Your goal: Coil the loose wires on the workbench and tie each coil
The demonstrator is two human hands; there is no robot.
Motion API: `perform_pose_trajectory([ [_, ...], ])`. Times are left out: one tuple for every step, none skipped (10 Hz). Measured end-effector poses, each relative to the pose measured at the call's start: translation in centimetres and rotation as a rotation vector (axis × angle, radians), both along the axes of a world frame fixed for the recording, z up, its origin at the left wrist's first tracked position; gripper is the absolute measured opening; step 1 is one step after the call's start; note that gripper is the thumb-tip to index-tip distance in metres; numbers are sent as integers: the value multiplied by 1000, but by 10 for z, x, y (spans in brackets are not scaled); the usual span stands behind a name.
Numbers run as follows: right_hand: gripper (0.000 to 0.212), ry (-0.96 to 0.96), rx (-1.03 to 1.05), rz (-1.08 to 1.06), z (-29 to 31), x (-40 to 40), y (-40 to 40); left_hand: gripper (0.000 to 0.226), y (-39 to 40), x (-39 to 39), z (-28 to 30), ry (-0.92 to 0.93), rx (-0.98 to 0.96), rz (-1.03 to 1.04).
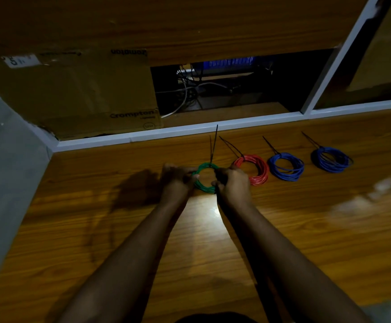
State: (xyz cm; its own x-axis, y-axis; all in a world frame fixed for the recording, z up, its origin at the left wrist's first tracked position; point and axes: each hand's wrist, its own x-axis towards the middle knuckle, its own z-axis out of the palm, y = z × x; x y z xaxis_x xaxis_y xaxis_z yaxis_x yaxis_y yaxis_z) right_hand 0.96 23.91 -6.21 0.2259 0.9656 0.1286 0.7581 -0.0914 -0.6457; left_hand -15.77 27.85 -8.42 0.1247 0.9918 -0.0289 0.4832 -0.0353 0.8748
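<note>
A green wire coil (204, 185) lies on the wooden workbench (283, 229) near its back edge. My left hand (177, 180) grips the coil's left side and my right hand (233, 183) grips its right side. Two black cable-tie ends (213, 145) stick up from the top of the green coil. To the right lie a red coil (258, 170), a blue coil (286, 167) and a darker blue coil (332, 159), each with a black tie tail pointing away from me.
A white ledge (189, 131) runs along the back of the workbench. Behind it stand a cardboard box (85, 96) and a dark recess with tangled cables (189, 92). A grey wall (3, 159) borders the left side.
</note>
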Motion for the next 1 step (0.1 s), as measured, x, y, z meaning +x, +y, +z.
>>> perform_pose_trajectory([
  [29,-2,-23,0,0,0,0,20,0,1,-4,44,49,-11],
])
